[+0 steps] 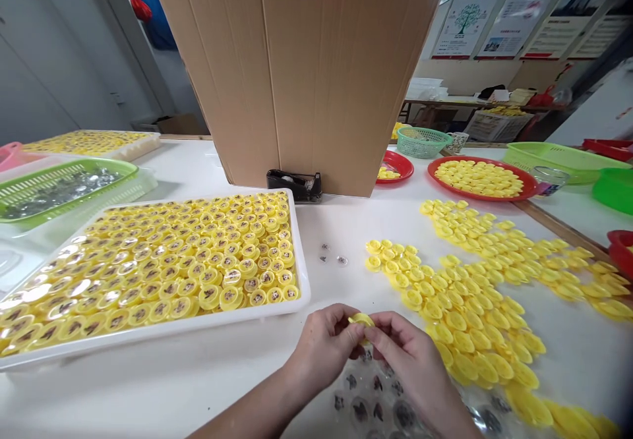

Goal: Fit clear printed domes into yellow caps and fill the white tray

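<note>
Well, my fingertips are drawn close together on a small, round, yellow plastic piece [362, 319], which sits low over the white table [257, 366], between my left hand [324, 343] and my right hand [408, 353]. Thumbs and fingers of both hands pinch it from either side; whatever lies beneath them is hidden from me.

I judge it almost weightless and fairly stiff, with a smooth skin that could slip if my fingertips were damp. The rim seems the best place to take hold, lightly, since thin plastic may bend or mark under a hard squeeze.

Just below my hands lie clear, round, glossy discs with dark printed pictures [360, 410]; these look slick and flat, easier to lift by an edge than by the face. To my right, loose yellow oval-looking plastic pieces [462, 320] overlap like scales, shiny and shallow. On my left, a white rectangular plastic tray [302, 281] with a raised, rounded rim holds close-packed yellow rounds with printed centres [230, 297], some glaring under the light.
</note>
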Demonstrator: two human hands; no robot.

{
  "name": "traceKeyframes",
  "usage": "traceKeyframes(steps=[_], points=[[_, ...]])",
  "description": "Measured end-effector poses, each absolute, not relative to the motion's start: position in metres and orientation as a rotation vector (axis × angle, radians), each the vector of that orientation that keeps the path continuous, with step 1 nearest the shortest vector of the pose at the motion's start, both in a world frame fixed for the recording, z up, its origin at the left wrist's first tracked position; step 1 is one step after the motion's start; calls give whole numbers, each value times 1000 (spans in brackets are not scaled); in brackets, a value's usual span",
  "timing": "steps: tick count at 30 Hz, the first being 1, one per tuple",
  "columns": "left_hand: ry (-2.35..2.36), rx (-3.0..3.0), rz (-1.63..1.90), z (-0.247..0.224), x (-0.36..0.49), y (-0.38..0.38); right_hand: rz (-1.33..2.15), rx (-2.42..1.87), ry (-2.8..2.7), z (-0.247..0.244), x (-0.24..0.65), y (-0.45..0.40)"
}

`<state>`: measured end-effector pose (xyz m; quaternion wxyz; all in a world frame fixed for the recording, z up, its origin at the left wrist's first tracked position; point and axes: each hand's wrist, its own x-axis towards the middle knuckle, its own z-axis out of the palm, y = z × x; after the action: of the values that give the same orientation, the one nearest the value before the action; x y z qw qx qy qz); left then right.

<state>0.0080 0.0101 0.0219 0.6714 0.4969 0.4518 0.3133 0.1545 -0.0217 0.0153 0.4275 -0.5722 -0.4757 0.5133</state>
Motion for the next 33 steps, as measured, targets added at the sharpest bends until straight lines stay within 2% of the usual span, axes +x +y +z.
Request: traceKeyframes(steps=[4, 9, 14, 22, 25, 29, 33], points=[[1144, 1345, 787, 51, -22, 43, 1169, -1368, -1164, 17, 163, -16], [1761, 1674, 739, 76, -83, 124, 1090, -1434, -1122, 0, 170, -14], [1993, 1801, 578, 58, -96, 170, 1120, -1404, -1120, -11, 164, -17], [2085, 2091, 467, 44, -86, 180, 1067, -1458, -1211, -8, 177, -24], [2042, 2151, 387, 43, -87, 179, 860, -1584, -1395, -6, 188, -18], [2040, 2209, 336, 41, -84, 184, 352, -1857, -1785, 2, 202, 15], [2005, 2254, 336, 49, -79, 183, 187, -2005, -1914, 7, 205, 62]])
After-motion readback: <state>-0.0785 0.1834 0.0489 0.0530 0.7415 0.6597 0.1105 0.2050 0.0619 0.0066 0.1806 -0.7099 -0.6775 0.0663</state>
